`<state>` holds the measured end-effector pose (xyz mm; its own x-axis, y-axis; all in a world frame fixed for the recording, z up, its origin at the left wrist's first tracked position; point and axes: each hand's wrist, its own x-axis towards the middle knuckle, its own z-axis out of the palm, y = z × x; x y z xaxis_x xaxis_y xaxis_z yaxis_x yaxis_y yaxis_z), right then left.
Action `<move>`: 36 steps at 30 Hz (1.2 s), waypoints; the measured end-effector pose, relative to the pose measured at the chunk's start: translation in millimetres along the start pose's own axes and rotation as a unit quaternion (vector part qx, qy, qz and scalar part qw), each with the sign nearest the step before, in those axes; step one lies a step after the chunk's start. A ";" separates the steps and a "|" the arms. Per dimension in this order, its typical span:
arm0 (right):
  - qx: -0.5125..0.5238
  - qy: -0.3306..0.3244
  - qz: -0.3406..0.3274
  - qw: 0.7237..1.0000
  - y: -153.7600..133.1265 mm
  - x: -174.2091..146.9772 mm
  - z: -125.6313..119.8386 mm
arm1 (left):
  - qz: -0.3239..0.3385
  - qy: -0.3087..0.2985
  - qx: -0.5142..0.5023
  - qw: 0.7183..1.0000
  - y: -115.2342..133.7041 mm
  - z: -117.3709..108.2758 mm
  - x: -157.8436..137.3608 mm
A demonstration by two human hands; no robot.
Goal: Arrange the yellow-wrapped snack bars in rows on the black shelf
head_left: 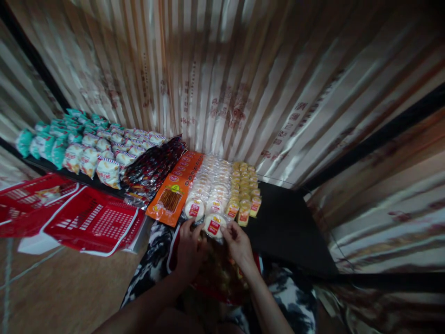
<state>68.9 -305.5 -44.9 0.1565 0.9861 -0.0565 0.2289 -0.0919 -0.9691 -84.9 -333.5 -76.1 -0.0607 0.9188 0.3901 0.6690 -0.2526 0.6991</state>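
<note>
A round white packaged snack (pixel 213 226) with a red label, in a clear wrapper, is held up between my two hands. My left hand (pixel 189 248) pinches the left edge of its wrapper, and my right hand (pixel 239 243) pinches the right edge. Just beyond it, rows of the same round white packets (pixel 208 185) lie on the black shelf. Yellow packaged snacks (pixel 244 211) stand in rows to their right. In my lap, below the hands, lies a dark, partly red bag (pixel 222 273) whose contents I cannot make out.
An orange snack bag (pixel 175 190) and a pile of dark shiny packets (pixel 153 169) lie left of the white packets. Farther left are white snack bags (pixel 109 169) and teal bags (pixel 45 144). Red bags (pixel 93 215) hang below. A pleated curtain (pixel 222 83) stands behind the black shelf (pixel 288 222).
</note>
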 end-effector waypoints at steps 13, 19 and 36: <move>-0.248 0.116 -0.076 0.959 13.3 19.9 13.9 | 0.018 0.025 0.049 0.998 -16.0 22.6 18.8; -0.232 0.142 -0.061 0.960 12.4 18.1 19.9 | 0.030 0.040 0.058 0.997 -16.7 20.6 23.9; -0.183 0.162 -0.052 0.968 22.8 16.0 24.7 | 0.024 0.045 0.060 0.997 -25.0 22.4 28.6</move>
<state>52.9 -288.4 -73.8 0.3939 0.9030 0.1715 0.5752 -0.0967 -0.8123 -86.7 -294.1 -95.9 -0.0891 0.8746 0.4765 0.7562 -0.2520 0.6039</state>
